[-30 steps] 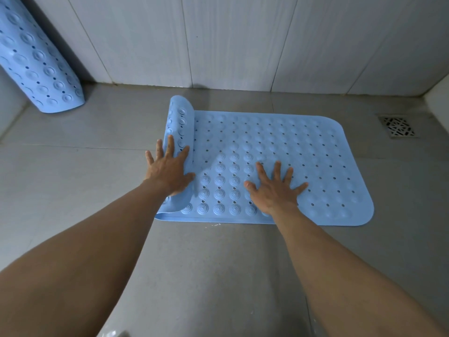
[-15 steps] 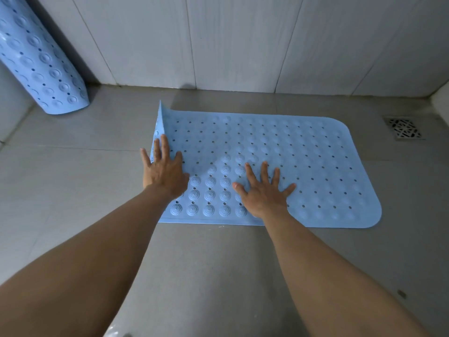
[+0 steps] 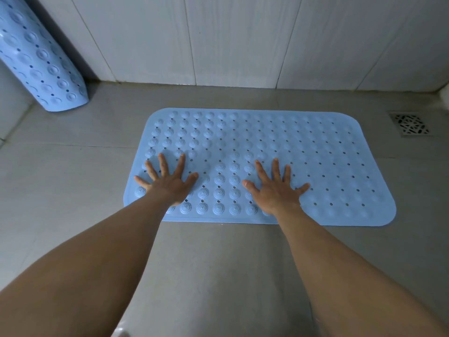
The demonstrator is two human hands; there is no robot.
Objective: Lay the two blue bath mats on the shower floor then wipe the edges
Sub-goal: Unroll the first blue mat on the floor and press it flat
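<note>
mat (image 3: 279, 152) lies flat under left hand (image 3: 167, 184) and right hand (image 3: 275, 190), fingers (image 3: 181, 164) spread.

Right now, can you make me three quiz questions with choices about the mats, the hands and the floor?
1. Where is the rolled mat?
A. far left corner, leaning on the wall
B. over the drain
C. under the hands

2. How many mats lie flat?
A. none
B. one
C. two

3. How are the hands?
A. fists
B. open, palms down on the mat
C. lifting a corner

Answers:
1 A, it stands by the wall tiles, far from the floor drain.
2 B, only the flat mat is spread.
3 B, left hand and right hand have spread fingers.
</note>
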